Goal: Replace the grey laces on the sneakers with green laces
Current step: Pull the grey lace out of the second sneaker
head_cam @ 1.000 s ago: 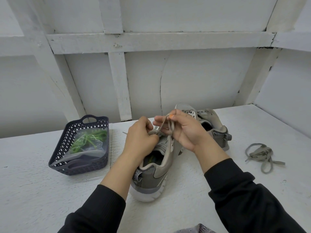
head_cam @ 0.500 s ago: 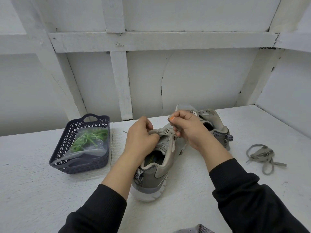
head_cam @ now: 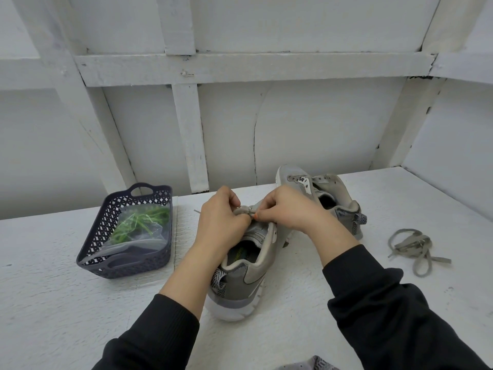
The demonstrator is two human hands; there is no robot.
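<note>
Both hands meet over the near sneaker [head_cam: 248,279], close together, knuckles almost touching.

Left hand [head_cam: 224,217]: fingers curled, pinching the grey lace [head_cam: 244,210] at the top of the tongue.

Right hand [head_cam: 288,209]: fingers curled too, thumb and forefinger nipped on the same lace from the other side. An orange-painted nail shows at the pinch. A short run of lace bridges the gap between the two hands. How much of it is threaded lower down cannot be told, as the hands cover the eyelets.

Near sneaker: grey, white sole, upright on the white surface [head_cam: 53,303] directly beneath the hands. Heel toward the person, opening visible between the wrists.

Second sneaker [head_cam: 336,193]: just behind the right hand, tipped onto its side, partly hidden by that hand.

Loose grey lace [head_cam: 410,247]: well off to the right of the right hand, a slack tangle lying on the surface, touching nothing else.

Basket [head_cam: 125,265]: dark latticed plastic with cut-out handles, to the left of the left hand, near the sneaker but apart from it. Inside lies a clear plastic bag [head_cam: 149,236] with the green laces [head_cam: 138,222] bunched in it.

Black sleeves [head_cam: 386,303] cover both forearms, stopping short of the wrists.

Scrap of grey patterned fabric [head_cam: 314,364] at the bottom edge, on the person's side of the right forearm.
</note>
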